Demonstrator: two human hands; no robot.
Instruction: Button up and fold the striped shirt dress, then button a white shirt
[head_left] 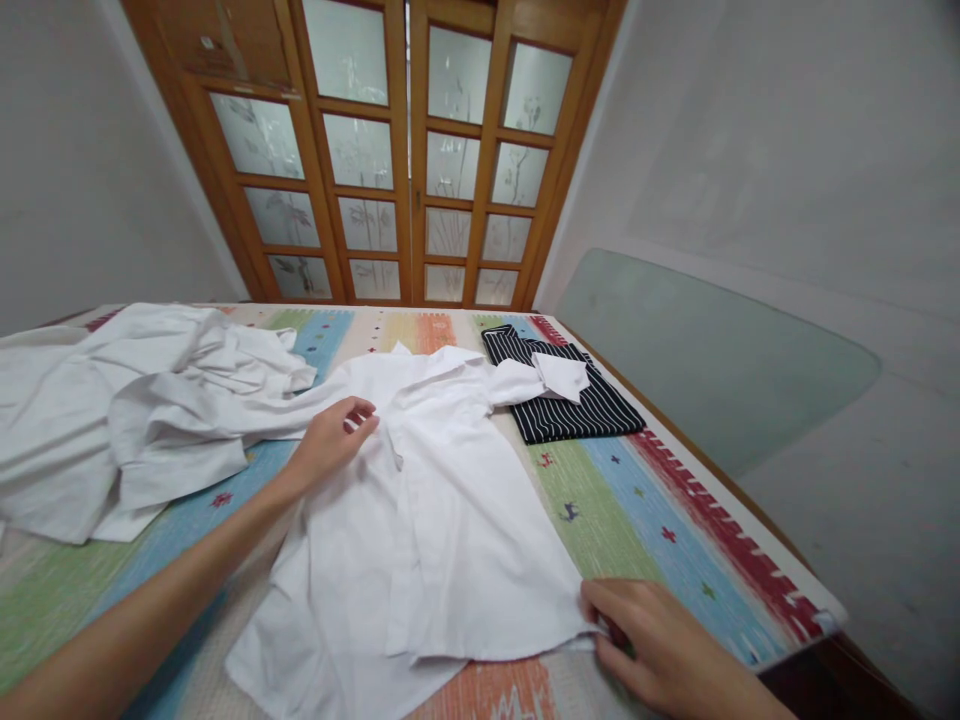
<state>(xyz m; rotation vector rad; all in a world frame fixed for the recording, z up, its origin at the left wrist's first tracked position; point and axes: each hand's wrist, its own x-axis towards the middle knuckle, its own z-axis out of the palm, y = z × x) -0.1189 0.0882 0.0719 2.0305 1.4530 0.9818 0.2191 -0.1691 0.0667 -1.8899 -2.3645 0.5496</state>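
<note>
A white button-up shirt (pixel 457 520) lies spread out front side up, with its collar toward the far side and its hem nearest me. My right hand (pixel 652 640) pinches the shirt's lower right corner between thumb and fingers. Over the left chest of the shirt is my left hand (pixel 337 435), its fingers loosely bent and a gap showing between them; no cloth is visible in its grasp. One sleeve stretches left toward a pile of white clothing (pixel 172 370). The other sleeve's cuff (pixel 562 376) rests on a folded black garment with white stripes (pixel 577 415).
Underneath is a table covered by a colourful striped cloth (pixel 615 520) with small figures. A pale glass-like panel (pixel 705 350) stands along the right wall. Wooden doors (pixel 409 200) with frosted panes are at the far end.
</note>
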